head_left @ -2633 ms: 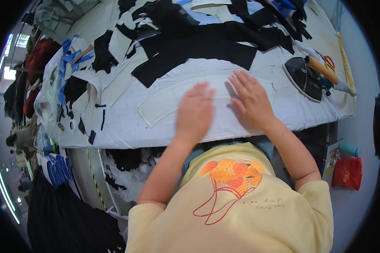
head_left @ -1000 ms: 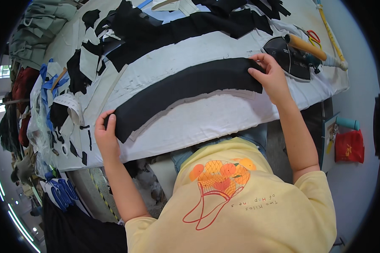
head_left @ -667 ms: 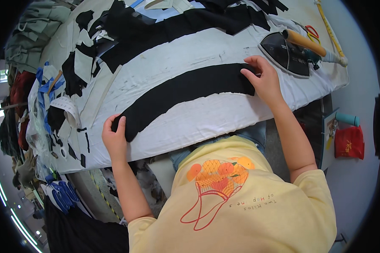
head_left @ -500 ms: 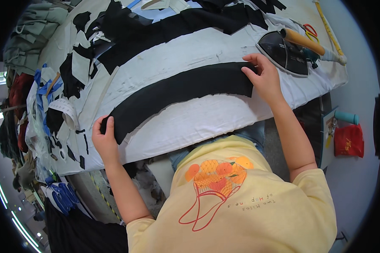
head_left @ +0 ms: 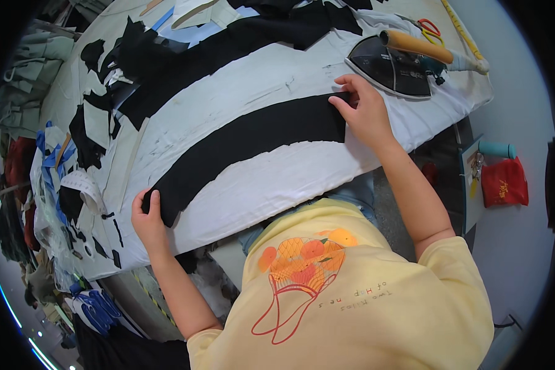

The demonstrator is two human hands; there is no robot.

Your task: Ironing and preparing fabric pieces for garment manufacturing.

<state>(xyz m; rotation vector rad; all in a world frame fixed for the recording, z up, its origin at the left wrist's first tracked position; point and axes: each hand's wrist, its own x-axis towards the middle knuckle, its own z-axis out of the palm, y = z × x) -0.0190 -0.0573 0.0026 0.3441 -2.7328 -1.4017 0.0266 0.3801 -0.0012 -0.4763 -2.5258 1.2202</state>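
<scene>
A long curved black fabric strip (head_left: 246, 145) lies across the white-covered work table (head_left: 277, 185). My left hand (head_left: 147, 217) pinches its left end near the table's front edge. My right hand (head_left: 364, 114) presses down on its right end, fingers spread over the cloth, just in front of a flat iron (head_left: 391, 65) with a wooden handle.
More black fabric pieces (head_left: 240, 37) and white pattern pieces lie across the far side of the table. Scissors with red handles (head_left: 428, 28) sit beyond the iron. Blue and black scraps (head_left: 61, 172) pile up at the left. A red pouch (head_left: 504, 183) hangs at the right.
Earlier both hands smoothed a white piece. Since then a black strip has been laid out, and my hands hold its two ends, shifting it slightly on the table.
</scene>
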